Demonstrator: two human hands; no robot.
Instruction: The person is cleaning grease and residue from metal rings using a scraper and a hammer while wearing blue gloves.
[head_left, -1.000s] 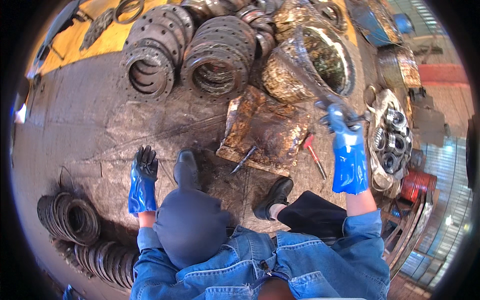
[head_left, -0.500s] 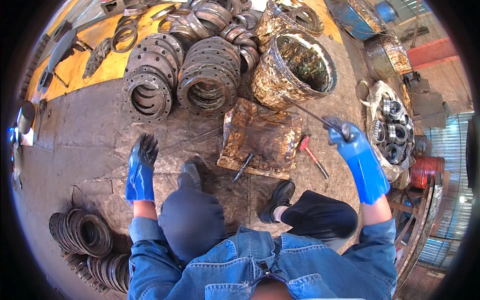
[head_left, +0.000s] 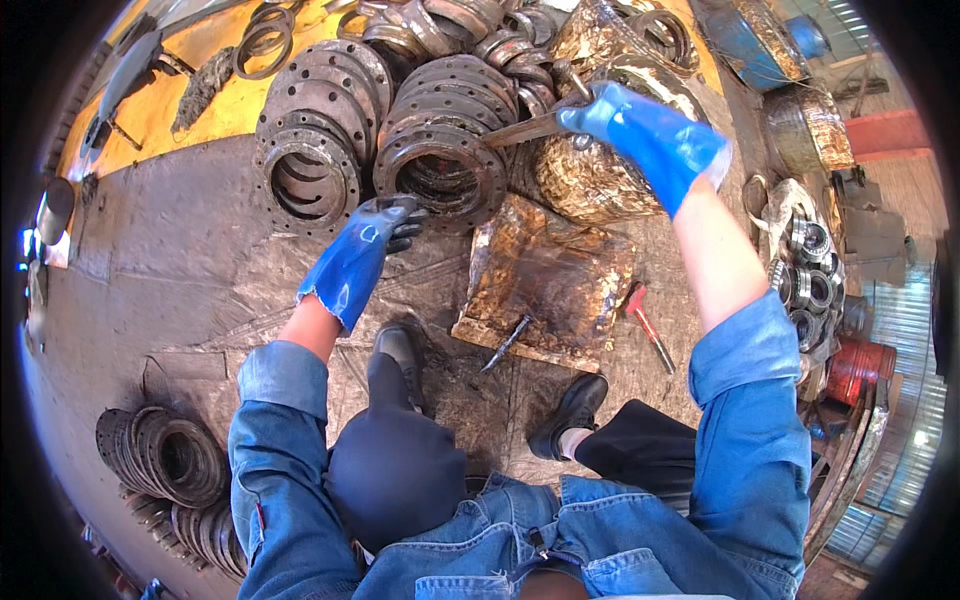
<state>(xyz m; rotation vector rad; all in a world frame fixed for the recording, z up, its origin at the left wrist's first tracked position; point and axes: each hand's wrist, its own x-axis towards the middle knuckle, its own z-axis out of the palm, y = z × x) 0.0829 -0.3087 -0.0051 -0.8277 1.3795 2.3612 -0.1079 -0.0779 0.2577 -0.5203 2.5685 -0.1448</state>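
Observation:
My right hand (head_left: 600, 112) is closed round a long, flat metal bar (head_left: 528, 130) in front of the drum's mouth. The bar's far end points left, at the upper right rim of the front ring in the right stack of flanged rings (head_left: 440, 150). By that ring's lower left edge is my left hand (head_left: 390, 222), empty, fingers stretched out; whether it touches the ring I cannot tell. Both hands wear blue rubber gloves. Partly behind my right glove stands a grease-smeared drum (head_left: 585, 180). A second stack of flanged rings (head_left: 310, 165) leans to the left.
A greasy brown sheet (head_left: 550, 270) lies before the drum, with a dark rod-like tool (head_left: 507, 342) on it. Beside it is a red-headed hammer (head_left: 650, 325). A sack of bearings (head_left: 815, 260) stands right; more rings (head_left: 175, 460) lie at lower left.
My right hand has moved up and left with the bar, from beside the drum to near the ring stack. My left hand has moved up and right to the front ring.

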